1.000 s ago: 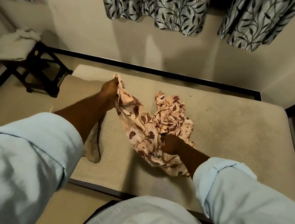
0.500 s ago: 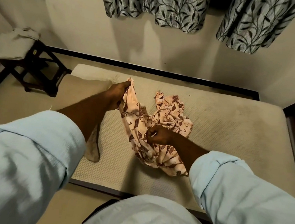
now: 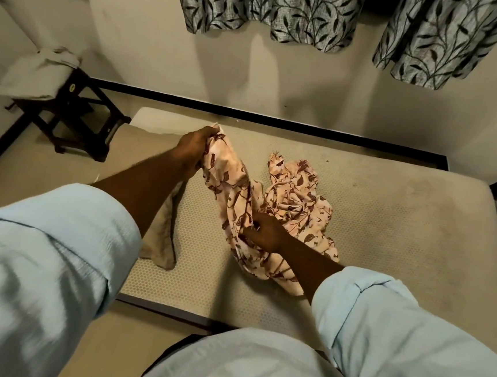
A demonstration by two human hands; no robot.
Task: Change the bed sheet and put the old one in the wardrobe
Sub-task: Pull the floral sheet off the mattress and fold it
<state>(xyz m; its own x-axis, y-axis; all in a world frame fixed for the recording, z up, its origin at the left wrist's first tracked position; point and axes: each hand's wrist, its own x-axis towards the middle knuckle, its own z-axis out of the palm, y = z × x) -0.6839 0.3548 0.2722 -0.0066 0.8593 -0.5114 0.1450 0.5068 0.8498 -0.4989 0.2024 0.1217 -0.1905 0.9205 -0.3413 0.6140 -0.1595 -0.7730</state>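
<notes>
Head camera showed the left hand [image 3: 195,149] curled tight round one end of the peach floral sheet [image 3: 297,198], raised at ten o'clock of the crumpled heap, while the right hand [image 3: 264,232] pinched a fold of it at six o'clock. The rest of the sheet lay bunched near the middle of the bare beige mattress [image 3: 389,218]. Farther out, a dark stool [image 3: 79,119] bearing a folded pale cloth [image 3: 37,76] stood at ten o'clock, and leaf-print curtains [image 3: 272,10] hung at twelve.
</notes>
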